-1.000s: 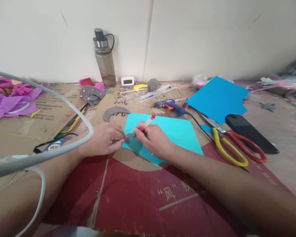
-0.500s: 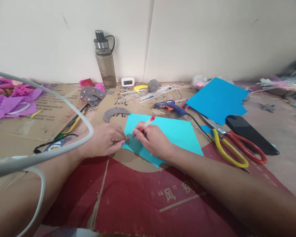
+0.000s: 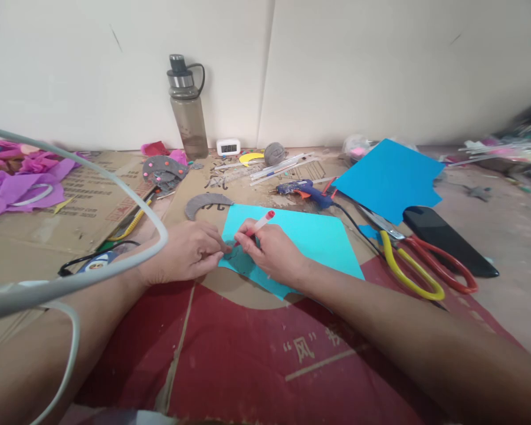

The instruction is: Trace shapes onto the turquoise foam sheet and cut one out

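Observation:
A light turquoise sheet point(image 3: 318, 242) lies on the cardboard point(image 3: 230, 295) in front of me. My right hand point(image 3: 274, 251) is closed round a red and white pen point(image 3: 264, 221), its tip down near the sheet's left part. Under the pen is a small dark shape whose outline is hard to make out. My left hand point(image 3: 194, 251) rests at the sheet's left edge, fingertips together against that shape; whether they grip it cannot be seen. A grey felt crescent point(image 3: 199, 203) lies just beyond my left hand.
Large scissors point(image 3: 407, 254), a black phone point(image 3: 449, 239), a blue sheet point(image 3: 387, 180) and a glue gun point(image 3: 303, 190) lie to the right. A bottle point(image 3: 189, 112) and a small clock point(image 3: 228, 147) stand behind. A pale cable point(image 3: 115, 262) crosses the left foreground.
My right hand and the pen have shifted slightly left along the small shape. My left hand has stayed nearly still.

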A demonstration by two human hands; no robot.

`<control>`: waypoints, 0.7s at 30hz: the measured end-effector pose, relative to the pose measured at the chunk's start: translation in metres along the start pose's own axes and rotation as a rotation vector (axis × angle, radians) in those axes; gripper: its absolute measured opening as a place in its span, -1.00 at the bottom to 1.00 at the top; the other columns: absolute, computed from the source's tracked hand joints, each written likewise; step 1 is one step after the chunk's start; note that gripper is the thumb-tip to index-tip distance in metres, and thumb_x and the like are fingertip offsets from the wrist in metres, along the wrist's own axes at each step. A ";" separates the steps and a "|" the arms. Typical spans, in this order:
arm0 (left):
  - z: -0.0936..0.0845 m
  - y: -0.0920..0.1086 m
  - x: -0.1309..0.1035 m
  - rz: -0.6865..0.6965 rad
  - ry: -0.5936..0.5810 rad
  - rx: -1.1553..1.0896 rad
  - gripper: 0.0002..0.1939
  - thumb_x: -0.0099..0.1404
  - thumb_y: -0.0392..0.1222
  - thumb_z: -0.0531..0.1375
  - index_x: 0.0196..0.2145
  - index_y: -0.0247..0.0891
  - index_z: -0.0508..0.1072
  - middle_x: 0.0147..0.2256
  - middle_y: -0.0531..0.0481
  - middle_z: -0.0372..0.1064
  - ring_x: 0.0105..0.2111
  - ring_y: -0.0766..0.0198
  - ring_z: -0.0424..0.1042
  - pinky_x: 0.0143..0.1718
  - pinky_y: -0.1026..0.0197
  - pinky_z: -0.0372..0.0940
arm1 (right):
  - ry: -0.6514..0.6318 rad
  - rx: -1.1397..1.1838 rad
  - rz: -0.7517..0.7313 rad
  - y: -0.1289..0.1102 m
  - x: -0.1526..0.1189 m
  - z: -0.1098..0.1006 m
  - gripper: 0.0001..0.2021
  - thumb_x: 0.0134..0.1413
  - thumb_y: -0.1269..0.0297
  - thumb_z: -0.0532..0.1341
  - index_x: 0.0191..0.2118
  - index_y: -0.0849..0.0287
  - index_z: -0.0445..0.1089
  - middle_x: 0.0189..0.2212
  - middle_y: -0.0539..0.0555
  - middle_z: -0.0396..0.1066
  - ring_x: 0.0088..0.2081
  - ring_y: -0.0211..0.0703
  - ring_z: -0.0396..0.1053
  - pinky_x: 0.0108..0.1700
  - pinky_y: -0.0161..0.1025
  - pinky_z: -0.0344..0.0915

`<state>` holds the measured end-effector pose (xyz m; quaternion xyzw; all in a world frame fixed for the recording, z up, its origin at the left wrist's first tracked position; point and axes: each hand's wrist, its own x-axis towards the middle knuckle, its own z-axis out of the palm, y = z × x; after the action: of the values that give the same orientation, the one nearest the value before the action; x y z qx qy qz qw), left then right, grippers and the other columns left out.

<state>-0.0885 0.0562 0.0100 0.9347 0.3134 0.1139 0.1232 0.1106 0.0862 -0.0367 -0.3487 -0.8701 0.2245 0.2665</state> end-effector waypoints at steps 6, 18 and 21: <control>-0.001 0.001 0.000 -0.014 -0.015 0.005 -0.76 0.24 -0.36 0.03 -0.47 -0.31 0.46 -0.39 -0.09 0.48 -0.34 0.24 0.41 -0.28 0.24 0.25 | 0.014 -0.002 -0.004 0.001 0.000 0.002 -0.78 0.27 0.26 0.02 -0.37 0.18 0.30 -0.42 0.02 0.40 -0.37 -0.25 0.33 -0.32 -0.34 0.09; -0.002 0.002 0.001 -0.002 -0.017 0.013 -0.77 0.22 -0.37 0.02 -0.46 -0.31 0.46 -0.37 -0.10 0.48 -0.34 0.24 0.42 -0.27 0.24 0.26 | 0.002 -0.012 0.040 -0.003 0.002 0.001 -0.77 0.27 0.24 0.02 -0.35 0.20 0.32 -0.44 0.03 0.41 -0.41 -0.26 0.32 -0.35 -0.34 0.09; -0.002 0.001 0.001 0.002 -0.012 0.013 -0.77 0.22 -0.37 0.03 -0.49 -0.30 0.45 -0.38 -0.09 0.48 -0.35 0.24 0.42 -0.28 0.25 0.26 | -0.007 -0.019 0.053 -0.003 0.002 0.000 -0.77 0.28 0.24 0.01 -0.34 0.20 0.32 -0.44 0.03 0.41 -0.42 -0.27 0.31 -0.35 -0.34 0.09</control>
<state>-0.0874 0.0562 0.0124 0.9364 0.3125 0.1065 0.1188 0.1075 0.0854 -0.0342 -0.3734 -0.8636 0.2242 0.2540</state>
